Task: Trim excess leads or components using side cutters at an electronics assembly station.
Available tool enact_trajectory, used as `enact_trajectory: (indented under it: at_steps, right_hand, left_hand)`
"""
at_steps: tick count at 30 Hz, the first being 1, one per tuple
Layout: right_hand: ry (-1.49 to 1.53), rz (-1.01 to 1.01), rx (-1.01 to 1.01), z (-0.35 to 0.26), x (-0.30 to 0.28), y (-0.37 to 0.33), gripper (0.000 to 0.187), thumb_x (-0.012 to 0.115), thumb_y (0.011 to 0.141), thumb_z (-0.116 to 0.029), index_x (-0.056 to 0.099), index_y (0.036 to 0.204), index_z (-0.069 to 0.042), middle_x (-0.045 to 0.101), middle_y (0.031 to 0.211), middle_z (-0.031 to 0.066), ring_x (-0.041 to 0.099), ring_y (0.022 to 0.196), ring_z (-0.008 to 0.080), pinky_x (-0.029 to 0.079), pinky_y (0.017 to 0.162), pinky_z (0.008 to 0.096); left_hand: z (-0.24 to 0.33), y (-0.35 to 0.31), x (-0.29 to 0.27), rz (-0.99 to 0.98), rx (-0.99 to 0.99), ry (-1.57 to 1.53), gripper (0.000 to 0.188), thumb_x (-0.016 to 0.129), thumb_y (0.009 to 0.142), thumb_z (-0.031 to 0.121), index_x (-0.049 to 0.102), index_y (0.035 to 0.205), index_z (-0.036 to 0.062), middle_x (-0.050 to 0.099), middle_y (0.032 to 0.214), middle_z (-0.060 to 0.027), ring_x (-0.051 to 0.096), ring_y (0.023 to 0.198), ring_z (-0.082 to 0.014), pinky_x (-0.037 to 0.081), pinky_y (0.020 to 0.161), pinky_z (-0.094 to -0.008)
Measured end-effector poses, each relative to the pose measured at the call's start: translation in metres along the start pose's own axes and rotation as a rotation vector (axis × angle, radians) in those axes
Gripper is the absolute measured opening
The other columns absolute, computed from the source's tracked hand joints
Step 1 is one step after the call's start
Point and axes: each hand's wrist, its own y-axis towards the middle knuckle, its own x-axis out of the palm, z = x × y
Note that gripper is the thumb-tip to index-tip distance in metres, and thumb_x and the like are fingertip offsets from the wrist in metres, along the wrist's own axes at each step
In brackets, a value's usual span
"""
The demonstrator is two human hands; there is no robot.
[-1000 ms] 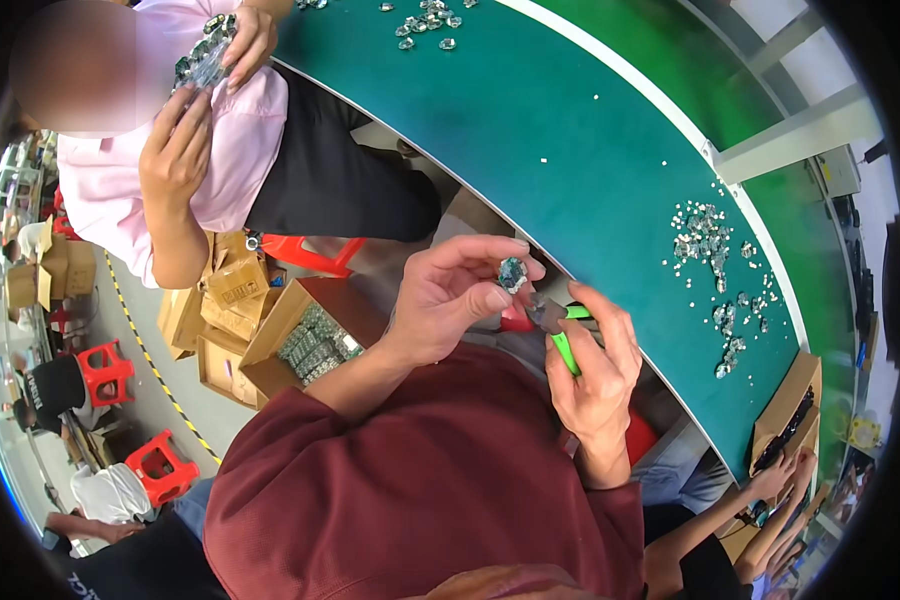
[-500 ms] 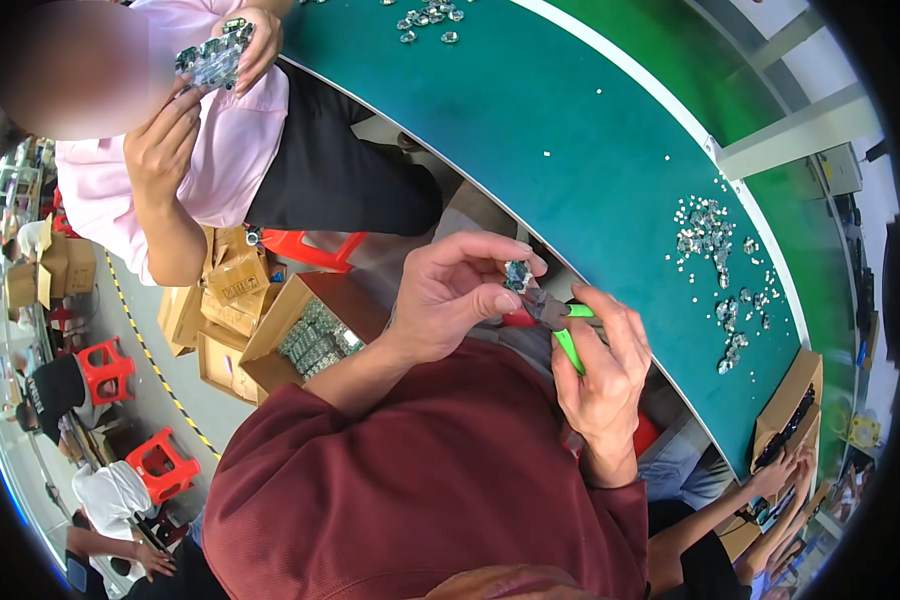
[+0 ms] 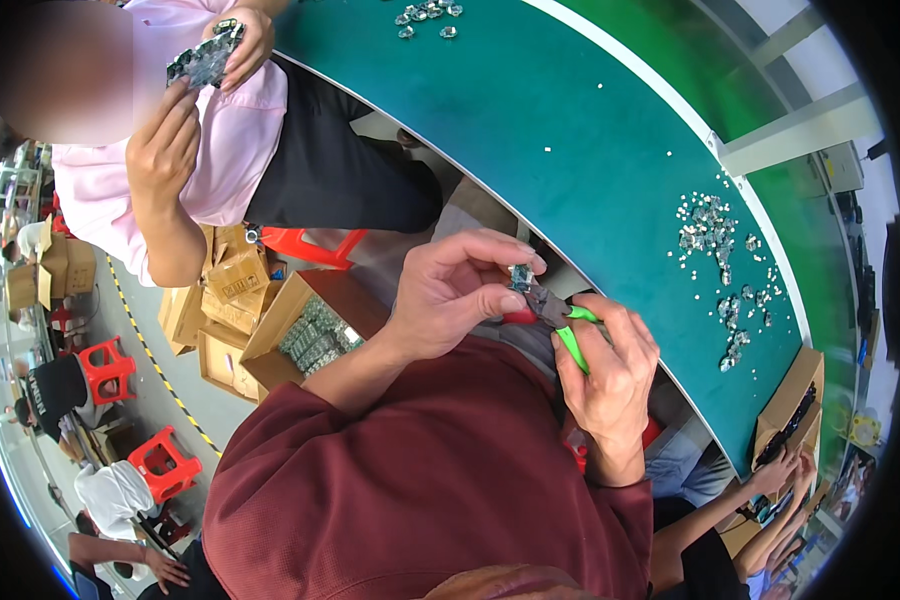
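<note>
Between the thumb and fingers of my left hand (image 3: 448, 295) is a small circuit board (image 3: 520, 277), held just off the table's near edge. My right hand (image 3: 612, 375) is wrapped round cutting pliers (image 3: 560, 322) with green handles and a dark metal head. The pliers' jaws meet the lower right side of the board; whether they grip a part of it is too small to tell. On the green table (image 3: 590, 190) to the right lie a heap of small light pieces (image 3: 705, 225) and several small board pieces (image 3: 733, 330).
At the upper left a co-worker in pink (image 3: 220, 150) holds a larger board panel (image 3: 207, 62). An open carton (image 3: 275, 330) of boards stands left of me, near cardboard boxes (image 3: 235, 290) and red stools (image 3: 165, 465). Another person's hands (image 3: 785, 470) reach into a box (image 3: 790, 400) at the right.
My right hand and the pliers have shifted slightly, and the green handles look closer together. My left hand stays nearly still with the board. The co-worker's panel has moved slightly left.
</note>
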Motion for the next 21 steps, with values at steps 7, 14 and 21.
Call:
enact_trajectory:
  at_steps: [7,14,21]
  right_hand:
    - [0.037,-0.014,0.003,-0.003,0.0,-0.003,0.014,0.076,0.069,-0.002,0.065,0.078,0.002,0.065,0.092,0.0137,0.063,0.069,0.0304,0.05,0.062,0.0385]
    - [0.088,-0.068,-0.029,-0.008,0.001,-0.011,0.016,0.077,0.069,-0.008,0.068,0.08,0.0,0.063,0.092,0.0131,0.064,0.07,0.0287,0.051,0.062,0.0384]
    - [0.266,-0.195,-0.036,-0.019,0.009,-0.041,0.019,0.077,0.064,-0.007,0.066,0.078,-0.001,0.061,0.091,0.0124,0.064,0.07,0.0276,0.05,0.06,0.0355]
  left_hand:
    - [0.002,-0.004,0.0,-0.014,-0.042,-0.025,0.036,0.073,0.086,-0.006,0.061,0.12,-0.0046,0.062,0.121,-0.0183,0.064,0.106,-0.0199,0.056,0.088,-0.031]
    - [0.013,-0.021,-0.001,-0.041,-0.048,0.031,0.035,0.074,0.086,-0.006,0.061,0.118,-0.0049,0.061,0.119,-0.0193,0.064,0.107,-0.0234,0.056,0.089,-0.0338]
    - [0.031,-0.076,0.008,0.024,-0.21,-0.002,0.038,0.073,0.083,-0.011,0.058,0.118,-0.0055,0.06,0.117,-0.0218,0.066,0.103,-0.0244,0.058,0.089,-0.0361]
